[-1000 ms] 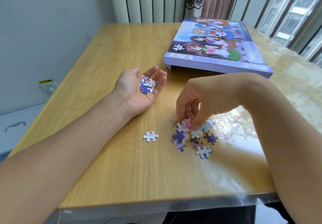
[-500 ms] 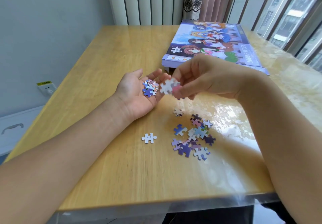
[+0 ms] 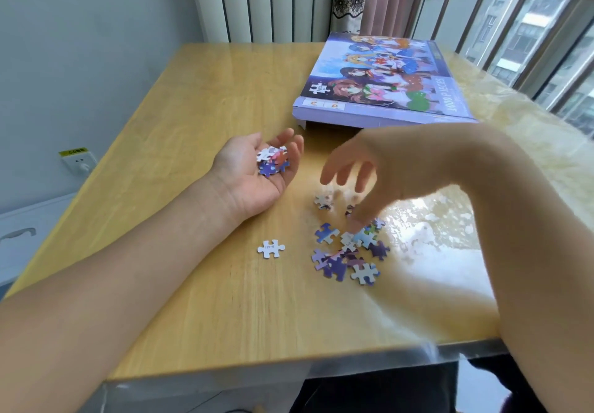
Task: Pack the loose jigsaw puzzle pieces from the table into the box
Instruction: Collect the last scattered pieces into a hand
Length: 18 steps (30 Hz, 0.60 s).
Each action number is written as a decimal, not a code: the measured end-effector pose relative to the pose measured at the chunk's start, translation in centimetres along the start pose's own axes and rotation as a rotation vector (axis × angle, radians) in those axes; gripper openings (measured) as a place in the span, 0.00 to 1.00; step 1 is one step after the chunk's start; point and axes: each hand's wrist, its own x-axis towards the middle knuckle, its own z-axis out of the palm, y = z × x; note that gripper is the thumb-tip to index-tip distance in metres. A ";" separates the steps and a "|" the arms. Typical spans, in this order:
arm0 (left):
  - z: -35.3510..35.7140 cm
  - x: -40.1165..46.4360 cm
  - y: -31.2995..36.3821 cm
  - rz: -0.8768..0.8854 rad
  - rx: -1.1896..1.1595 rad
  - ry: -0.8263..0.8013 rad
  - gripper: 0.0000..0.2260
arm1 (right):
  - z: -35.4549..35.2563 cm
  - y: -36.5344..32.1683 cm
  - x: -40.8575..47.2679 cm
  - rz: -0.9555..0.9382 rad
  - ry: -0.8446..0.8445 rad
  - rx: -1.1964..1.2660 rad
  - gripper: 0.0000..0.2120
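My left hand (image 3: 247,175) lies palm up on the wooden table (image 3: 199,117), cupping a small heap of puzzle pieces (image 3: 272,160). My right hand (image 3: 366,168) hovers over the loose pile of pieces (image 3: 348,252), fingers spread and pointing down, blurred, holding nothing I can see. One white piece (image 3: 271,248) lies face down, apart to the left of the pile. Another single piece (image 3: 323,201) lies just under my right fingers. The purple puzzle box (image 3: 382,85) with a cartoon picture lies at the back right, its near end raised a little.
A clear plastic sheet (image 3: 450,220) covers the table's right side and front edge. A radiator (image 3: 257,1) and curtain stand behind the table, a railing at the right. A wall socket (image 3: 78,160) and a white cabinet (image 3: 29,236) are at the left.
My right hand picked pieces from the pile, carried them to my left palm, dropped them there, and has moved back down over the pile. My left hand stayed put.
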 end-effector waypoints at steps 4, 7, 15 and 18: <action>0.0 -0.2 -0.3 -0.064 0.041 -0.012 0.22 | 3.2 0.3 -2.0 -0.007 0.006 -0.122 0.54; 0.0 -0.3 -0.5 -0.089 0.083 -0.034 0.22 | 6.4 1.4 -4.0 -0.122 0.078 -0.079 0.51; -0.1 -0.2 -0.6 -0.067 0.108 -0.019 0.21 | 6.6 3.9 -0.5 -0.166 0.445 0.158 0.19; -0.2 0.0 -0.5 -0.031 0.112 0.006 0.20 | 6.0 3.7 0.2 -0.085 0.469 0.152 0.19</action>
